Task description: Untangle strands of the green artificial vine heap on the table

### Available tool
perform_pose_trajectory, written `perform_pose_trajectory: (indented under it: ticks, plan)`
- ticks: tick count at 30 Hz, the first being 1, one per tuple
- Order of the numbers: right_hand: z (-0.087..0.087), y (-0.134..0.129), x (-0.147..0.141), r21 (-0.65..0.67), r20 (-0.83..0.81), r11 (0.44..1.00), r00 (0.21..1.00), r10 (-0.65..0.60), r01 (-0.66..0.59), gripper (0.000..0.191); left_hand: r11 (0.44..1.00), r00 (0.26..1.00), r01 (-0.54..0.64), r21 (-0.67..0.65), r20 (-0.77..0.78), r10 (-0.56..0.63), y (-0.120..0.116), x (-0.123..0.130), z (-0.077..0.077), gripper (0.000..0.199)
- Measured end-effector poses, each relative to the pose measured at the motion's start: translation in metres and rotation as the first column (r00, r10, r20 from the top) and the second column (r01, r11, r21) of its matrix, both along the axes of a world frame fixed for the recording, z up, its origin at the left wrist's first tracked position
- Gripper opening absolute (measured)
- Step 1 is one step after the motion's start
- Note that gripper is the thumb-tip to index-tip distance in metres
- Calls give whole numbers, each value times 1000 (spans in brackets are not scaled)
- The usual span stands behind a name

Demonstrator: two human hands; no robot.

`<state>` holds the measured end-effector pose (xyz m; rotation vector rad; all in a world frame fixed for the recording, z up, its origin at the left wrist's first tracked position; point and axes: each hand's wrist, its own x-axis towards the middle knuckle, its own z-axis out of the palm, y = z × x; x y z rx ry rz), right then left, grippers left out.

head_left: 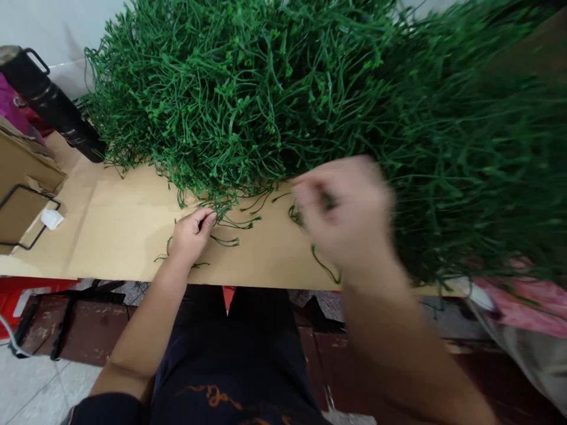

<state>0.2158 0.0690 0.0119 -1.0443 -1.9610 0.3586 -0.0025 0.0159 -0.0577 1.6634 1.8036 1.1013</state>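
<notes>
A large heap of green artificial plant stems point(248, 100) with small budded tips covers the back and right of the cardboard-covered table. My left hand point(191, 235) is closed in a pinch on a few green stems at the near edge of the heap. Loose stems point(239, 224) lie on the cardboard beside its fingers. My right hand point(343, 212) is blurred by motion in front of the heap. Its fingers look curled together; what they hold, if anything, cannot be made out. A bent stem point(325, 265) hangs below it.
At the back left a black flask point(53, 103) leans near the heap. A cardboard box point(24, 159) and a black wire frame point(29, 218) with a white scrap point(52, 218) are at the left. Pink patterned cloth point(527, 301) lies at the right edge. The table's cardboard point(119, 236) ends near my lap.
</notes>
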Motion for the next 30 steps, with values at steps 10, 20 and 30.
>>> perform_pose_trajectory:
  ticks: [10, 20, 30]
  plan:
    - [-63, -20, -71, -247, -136, 932, 961, 239, -267, 31, 998, 998, -38, 40, 54, 36, -1, -1, -9, 22]
    - [-67, -19, -67, -299, -248, 930, 958, 143, -216, 19, 999, 999, -35, 2, 2, 35, -1, 0, -5, 25]
    - [-61, -42, -73, -268, -448, 886, 863, 233, -378, 35, 994, 996, -74, -80, 50, 78, 1, 9, -4, 15]
